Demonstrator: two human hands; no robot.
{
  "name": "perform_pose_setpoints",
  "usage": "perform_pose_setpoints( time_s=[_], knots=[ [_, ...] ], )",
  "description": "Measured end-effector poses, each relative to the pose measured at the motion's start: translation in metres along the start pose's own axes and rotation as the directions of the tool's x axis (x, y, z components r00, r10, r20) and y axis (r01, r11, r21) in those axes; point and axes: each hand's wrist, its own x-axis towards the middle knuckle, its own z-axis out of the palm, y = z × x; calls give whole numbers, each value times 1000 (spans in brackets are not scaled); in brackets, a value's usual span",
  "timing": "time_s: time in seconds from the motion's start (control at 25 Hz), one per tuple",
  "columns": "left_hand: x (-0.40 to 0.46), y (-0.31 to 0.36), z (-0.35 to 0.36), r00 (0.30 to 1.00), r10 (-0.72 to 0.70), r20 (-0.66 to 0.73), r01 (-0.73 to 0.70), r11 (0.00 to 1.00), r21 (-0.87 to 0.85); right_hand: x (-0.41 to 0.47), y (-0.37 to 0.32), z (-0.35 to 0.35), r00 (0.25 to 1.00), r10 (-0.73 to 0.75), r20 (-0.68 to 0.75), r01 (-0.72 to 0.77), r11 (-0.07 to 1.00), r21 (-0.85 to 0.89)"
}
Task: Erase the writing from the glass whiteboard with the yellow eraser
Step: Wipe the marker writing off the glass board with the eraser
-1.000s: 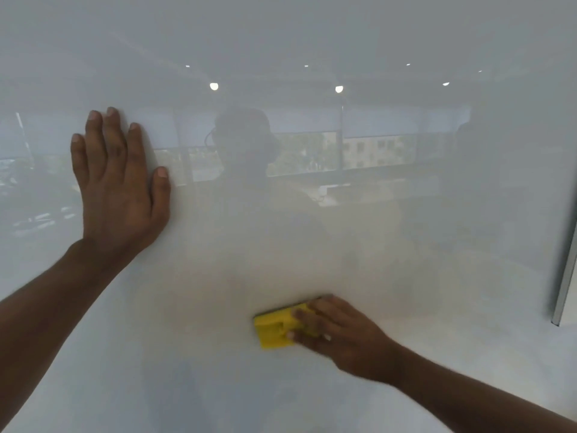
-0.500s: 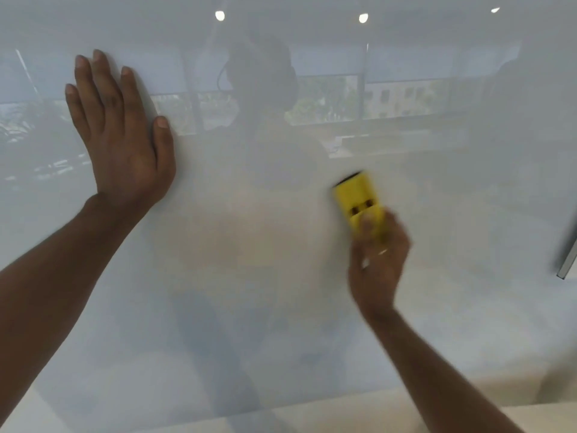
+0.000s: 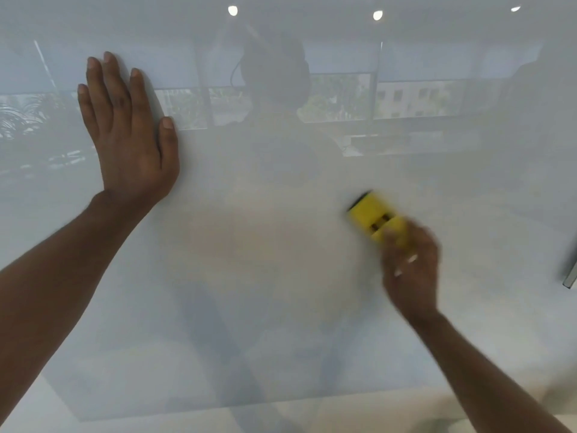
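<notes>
The glass whiteboard point(image 3: 281, 276) fills the view, pale and glossy, and no writing can be made out on it. The left hand point(image 3: 131, 135) is laid flat against the glass at the upper left, fingers point(image 3: 109, 85) extended and close together, the thumb held slightly apart, nothing grasped. Over on the right, the yellow eraser point(image 3: 373, 217) is pressed against the board, right of centre and lower than the left hand, tilted so that its dark-edged upper end points up and to the left. It is gripped at its lower end by the right hand point(image 3: 412, 270), the fingers curled round it; hand and eraser are blurred, so the exact finger placement cannot be told. Two dark slots are seen on the eraser's yellow back. Ceiling lights point(image 3: 232, 10) and a row of windows point(image 3: 340, 96) are reflected in the upper glass. A metal edge point(image 3: 570, 273) is glimpsed at the far right. The two hands are kept well apart.
</notes>
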Motion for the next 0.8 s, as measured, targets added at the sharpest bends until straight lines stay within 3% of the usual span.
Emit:
perform_pose_setpoints(
  time_s=[0.08,0.16,0.24,0.28,0.32,0.4,0.48,0.56,0.68,0.8],
  knots=[
    [0,3,0,1000,0,6,0,1000,-9,28,45,-15,937,300,-177,-315,947,-65],
    [-1,7,1,1000,-7,13,7,1000,-23,34,65,-24,758,583,-292,-603,797,27],
    [-5,13,3,1000,-17,23,18,999,-34,19,49,-21,662,687,-301,-710,703,43],
    [-7,18,6,1000,-13,23,14,999,-39,2,32,-18,680,685,-261,-704,710,31],
    [-10,24,8,1000,-5,23,6,999,-40,-17,12,-13,743,639,-200,-649,761,18],
    [-14,39,13,999,30,35,-28,999,-44,-58,-23,-4,909,416,-22,-416,909,-21],
    [-23,66,19,994,91,65,-86,993,-78,-81,-29,-5,970,198,144,-195,980,-31],
    [-38,100,24,984,144,107,-131,984,-119,-83,-15,-13,965,173,196,-170,985,-32],
    [-74,163,31,962,197,190,-154,963,-222,-94,2,-34,913,377,158,-377,926,-35],
    [-118,231,36,931,262,255,-162,921,-355,-115,16,-63,862,464,202,-462,885,-64]
  ],
)
